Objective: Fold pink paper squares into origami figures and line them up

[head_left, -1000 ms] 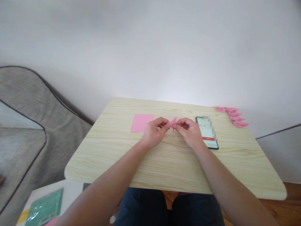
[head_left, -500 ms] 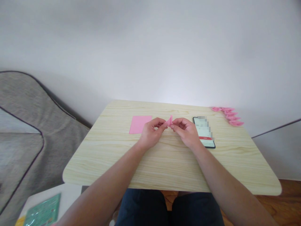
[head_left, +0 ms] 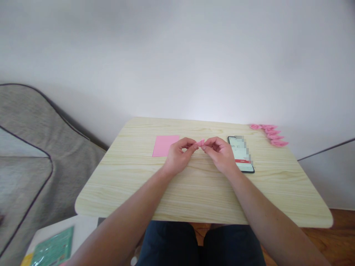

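Note:
A small folded pink paper piece (head_left: 200, 142) is pinched between the fingertips of both my hands over the light wooden table (head_left: 194, 184). My left hand (head_left: 179, 156) grips its left end and my right hand (head_left: 220, 153) grips its right end. A flat pink paper stack (head_left: 164, 145) lies just left of my left hand. A row of several finished pink folded pieces (head_left: 269, 133) sits at the table's far right corner.
A phone (head_left: 240, 154) with a lit screen lies right of my right hand. A grey cushioned seat (head_left: 30, 155) stands to the left. A green packet (head_left: 52, 251) rests on a low white surface at the bottom left. White wall behind.
The pink piece stood up as a pointed flap between my fingers; now it lies lower and flatter, pressed between both hands. My hands have barely shifted.

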Available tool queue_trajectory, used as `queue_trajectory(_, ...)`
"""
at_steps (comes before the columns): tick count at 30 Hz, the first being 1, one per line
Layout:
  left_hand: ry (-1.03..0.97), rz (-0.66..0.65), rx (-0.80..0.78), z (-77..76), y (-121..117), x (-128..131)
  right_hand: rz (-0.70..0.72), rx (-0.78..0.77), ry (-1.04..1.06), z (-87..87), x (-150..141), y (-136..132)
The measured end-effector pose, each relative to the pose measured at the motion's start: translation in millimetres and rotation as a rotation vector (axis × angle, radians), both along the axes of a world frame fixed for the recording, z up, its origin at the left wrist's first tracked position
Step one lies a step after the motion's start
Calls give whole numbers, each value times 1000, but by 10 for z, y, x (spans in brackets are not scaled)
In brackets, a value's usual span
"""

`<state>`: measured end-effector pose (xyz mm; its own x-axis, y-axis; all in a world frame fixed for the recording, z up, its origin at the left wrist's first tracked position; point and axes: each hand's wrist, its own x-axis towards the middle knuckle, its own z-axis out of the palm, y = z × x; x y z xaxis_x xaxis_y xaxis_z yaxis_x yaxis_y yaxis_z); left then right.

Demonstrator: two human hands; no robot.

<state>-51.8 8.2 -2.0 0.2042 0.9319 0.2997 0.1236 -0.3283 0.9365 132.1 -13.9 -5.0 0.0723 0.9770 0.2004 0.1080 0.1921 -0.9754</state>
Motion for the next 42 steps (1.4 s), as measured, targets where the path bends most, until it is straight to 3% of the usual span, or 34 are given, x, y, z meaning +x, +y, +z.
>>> queue_trajectory(42, -23, 18, 6, -24, -13, -5, -15, 52, -10, 46, -2, -46)
